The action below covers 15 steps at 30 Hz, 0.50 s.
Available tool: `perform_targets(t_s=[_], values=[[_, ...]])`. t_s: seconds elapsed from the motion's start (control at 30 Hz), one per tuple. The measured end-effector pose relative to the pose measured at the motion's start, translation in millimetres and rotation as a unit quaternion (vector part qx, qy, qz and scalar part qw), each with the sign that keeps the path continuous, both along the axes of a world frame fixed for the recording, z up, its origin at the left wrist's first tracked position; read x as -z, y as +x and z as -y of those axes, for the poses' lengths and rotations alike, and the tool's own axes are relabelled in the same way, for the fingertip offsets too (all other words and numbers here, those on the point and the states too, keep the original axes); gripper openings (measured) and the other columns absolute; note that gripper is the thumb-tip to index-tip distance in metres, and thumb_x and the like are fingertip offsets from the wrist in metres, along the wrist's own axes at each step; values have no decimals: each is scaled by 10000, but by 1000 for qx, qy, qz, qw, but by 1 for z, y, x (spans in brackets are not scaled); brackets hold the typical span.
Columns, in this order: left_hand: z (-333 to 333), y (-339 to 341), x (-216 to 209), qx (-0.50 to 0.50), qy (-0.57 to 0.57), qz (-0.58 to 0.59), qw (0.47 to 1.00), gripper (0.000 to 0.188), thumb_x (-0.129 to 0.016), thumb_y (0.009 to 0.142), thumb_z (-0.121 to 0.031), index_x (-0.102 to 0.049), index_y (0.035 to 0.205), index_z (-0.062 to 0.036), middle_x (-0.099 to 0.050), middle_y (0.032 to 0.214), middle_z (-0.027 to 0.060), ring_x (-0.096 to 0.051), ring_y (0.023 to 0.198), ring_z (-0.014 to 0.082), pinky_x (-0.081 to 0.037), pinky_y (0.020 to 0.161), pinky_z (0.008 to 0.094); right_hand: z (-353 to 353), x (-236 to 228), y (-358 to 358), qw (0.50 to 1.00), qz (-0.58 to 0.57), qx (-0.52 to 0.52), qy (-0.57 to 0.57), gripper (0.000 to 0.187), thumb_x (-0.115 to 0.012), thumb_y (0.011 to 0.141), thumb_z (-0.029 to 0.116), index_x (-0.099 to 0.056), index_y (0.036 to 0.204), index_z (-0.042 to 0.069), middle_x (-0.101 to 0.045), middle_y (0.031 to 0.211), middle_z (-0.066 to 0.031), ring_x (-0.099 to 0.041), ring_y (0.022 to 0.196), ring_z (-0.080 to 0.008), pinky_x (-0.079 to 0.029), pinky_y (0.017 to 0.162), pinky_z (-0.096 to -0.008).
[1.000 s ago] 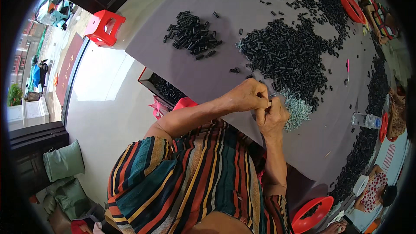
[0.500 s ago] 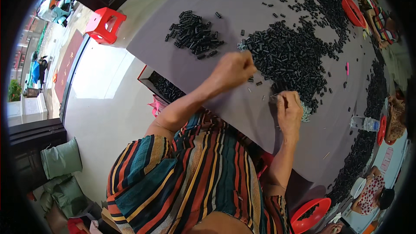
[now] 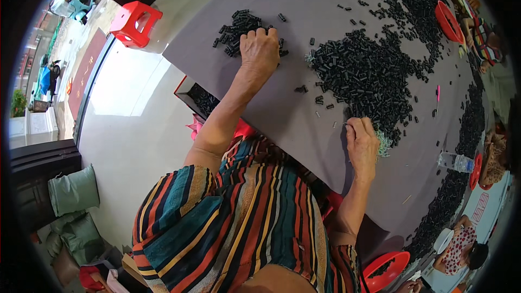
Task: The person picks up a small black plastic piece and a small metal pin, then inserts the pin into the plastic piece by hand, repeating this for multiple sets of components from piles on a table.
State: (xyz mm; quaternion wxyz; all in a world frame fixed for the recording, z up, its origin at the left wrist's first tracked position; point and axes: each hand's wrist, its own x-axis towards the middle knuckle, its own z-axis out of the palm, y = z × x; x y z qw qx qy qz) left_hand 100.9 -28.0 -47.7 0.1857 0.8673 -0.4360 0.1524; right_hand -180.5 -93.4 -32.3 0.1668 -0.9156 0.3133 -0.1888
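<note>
My left hand (image 3: 260, 50) is over the small heap of black cylindrical parts (image 3: 234, 31) at the left of the table, its fingers curled down; whatever is in them is hidden. At the near edge of the big heap of black parts (image 3: 363, 70), my right hand (image 3: 362, 140) is closed in a pinch, thumb against fingers. Whatever it pinches is too small to name. Right beside that hand lies a little pile of small silvery pieces (image 3: 383, 144). A few loose black parts (image 3: 319, 100) are scattered between my hands.
The grey-covered table (image 3: 304, 146) carries more black parts along its far and right sides. A red basin (image 3: 449, 21), a clear plastic bottle (image 3: 456, 161) and a pink pen-like stick (image 3: 438, 97) are there. Another red basin (image 3: 386, 269) is near right. Other people sit at the right.
My left hand has moved left and away from me, from the big heap's edge to the small heap. Several black parts now lie between the heaps. My right hand has barely moved.
</note>
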Motion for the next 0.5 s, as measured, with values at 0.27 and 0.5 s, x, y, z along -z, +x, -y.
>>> perform_targets(t_s=[0.27, 0.5], values=[[1, -56, -1, 209, -100, -77, 970, 120, -613, 728, -135, -529, 767, -59, -525, 749, 109, -523, 736, 301, -402, 676, 409, 1, 2, 7, 998, -31, -37, -38, 69, -555, 771, 3, -529, 834, 14, -513, 788, -125, -550, 733, -308, -445, 627, -386], [1, -103, 15, 354, -53, -13, 934, 89, -592, 715, -103, -528, 757, -57, -482, 744, 88, -464, 728, 252, -356, 650, 355, 0, 6, 7, 996, -60, -17, -57, 86, -544, 735, -1, -500, 809, 6, -516, 804, -135, -555, 776, -309, -471, 642, -399]])
